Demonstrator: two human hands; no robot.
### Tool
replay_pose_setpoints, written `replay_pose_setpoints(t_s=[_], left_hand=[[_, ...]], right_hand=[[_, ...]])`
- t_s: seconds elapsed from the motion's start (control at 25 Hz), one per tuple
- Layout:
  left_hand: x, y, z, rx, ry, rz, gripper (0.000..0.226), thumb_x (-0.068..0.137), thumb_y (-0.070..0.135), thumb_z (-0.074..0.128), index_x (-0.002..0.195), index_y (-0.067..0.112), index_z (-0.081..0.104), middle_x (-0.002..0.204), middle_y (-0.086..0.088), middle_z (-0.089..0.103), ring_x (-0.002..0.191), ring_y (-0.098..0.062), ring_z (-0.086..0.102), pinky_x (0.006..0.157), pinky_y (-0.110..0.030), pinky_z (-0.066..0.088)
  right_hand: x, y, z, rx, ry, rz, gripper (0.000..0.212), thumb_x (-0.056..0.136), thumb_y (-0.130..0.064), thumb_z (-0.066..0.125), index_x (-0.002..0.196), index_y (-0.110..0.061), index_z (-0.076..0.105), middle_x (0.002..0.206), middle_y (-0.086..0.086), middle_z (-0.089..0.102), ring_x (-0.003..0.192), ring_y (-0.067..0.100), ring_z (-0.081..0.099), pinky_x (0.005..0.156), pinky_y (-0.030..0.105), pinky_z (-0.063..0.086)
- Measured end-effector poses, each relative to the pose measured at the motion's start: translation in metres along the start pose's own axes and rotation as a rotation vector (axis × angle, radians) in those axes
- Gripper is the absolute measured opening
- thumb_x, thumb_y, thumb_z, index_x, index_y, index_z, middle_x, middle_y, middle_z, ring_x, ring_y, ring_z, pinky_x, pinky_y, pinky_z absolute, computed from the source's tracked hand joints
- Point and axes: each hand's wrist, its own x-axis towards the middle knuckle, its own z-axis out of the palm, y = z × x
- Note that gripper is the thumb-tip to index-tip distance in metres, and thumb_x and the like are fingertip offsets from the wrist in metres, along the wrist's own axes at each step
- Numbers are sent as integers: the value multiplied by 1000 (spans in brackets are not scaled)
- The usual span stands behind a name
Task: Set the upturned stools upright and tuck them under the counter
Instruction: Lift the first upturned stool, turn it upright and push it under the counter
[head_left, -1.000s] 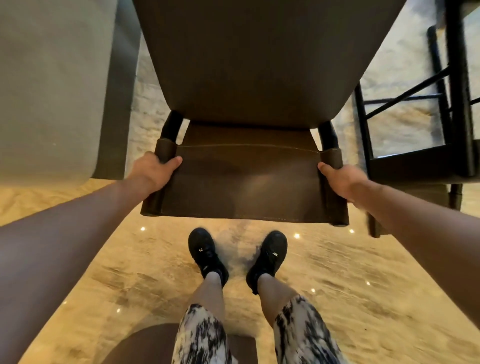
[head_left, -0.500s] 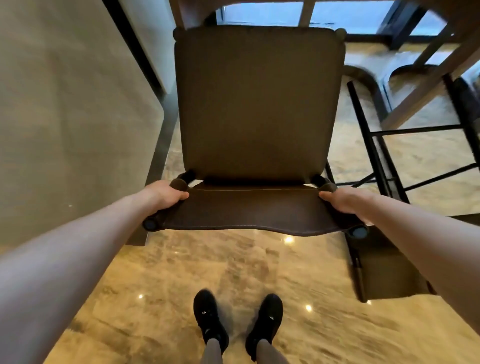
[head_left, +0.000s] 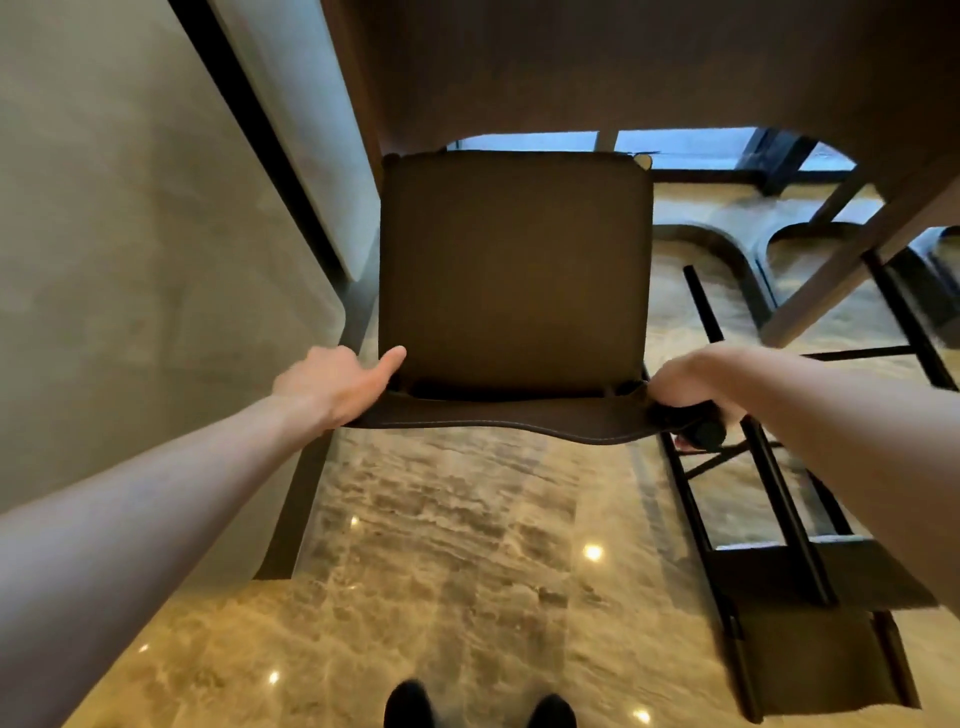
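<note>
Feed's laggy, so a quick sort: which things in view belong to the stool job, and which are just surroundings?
Job:
- brown stool, upright, backrest held
- left hand on the backrest's left end
- right hand gripping its right end
- upturned stool on the right
- counter overhead

Surroundings:
- marble floor
- grey panel
- person's black shoes

Floor (head_left: 457, 561): glossy beige veined marble, dotted with ceiling-light reflections.
Wall panel (head_left: 130, 249): pale grey-green, left side.
Windows (head_left: 675, 148): bluish daylight, far end.

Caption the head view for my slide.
Both hands, left hand and right hand, push upright brown stool under counter.
</note>
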Motion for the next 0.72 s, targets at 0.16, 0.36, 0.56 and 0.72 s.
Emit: replay_pose_setpoints(t_s=[0.16, 0.36, 0.56, 0.72], left_hand=[[28, 17, -27, -37, 415, 132, 81, 89, 77, 15, 59, 18, 60, 61, 0, 57, 56, -21, 54, 56, -31, 43], [63, 33, -56, -234, 598, 349, 70, 98, 61, 21, 70, 19, 69, 67, 0, 66, 76, -19, 62, 67, -36, 50], [85, 41, -71, -173, 566, 593, 62, 93, 65, 28, 71, 21, 65, 71, 6, 62, 76, -12, 56, 61, -26, 35], [108, 51, -88, -133, 509, 647, 66, 83, 79, 32, 69, 22, 63, 63, 5, 61, 60, -9, 58, 54, -21, 39]], right_hand=[[-3, -27, -34, -95, 99, -55, 32, 105, -25, 38, 124, -4, 53, 117, 24, 55, 97, 37, 63, 93, 41, 52], [-7, -47, -52, -401, 313, -436, 108, 73, -95, 14, 150, -24, 40, 154, 6, 41, 139, 28, 40, 113, 46, 33], [10, -37, -66, -812, 706, -655, 46, 81, -70, 50, 102, -32, 65, 95, -4, 66, 86, 23, 66, 66, 35, 55], [20, -59, -87, -749, 816, -623, 25, 92, -47, 57, 101, -31, 73, 86, -2, 69, 78, 23, 68, 60, 31, 55]])
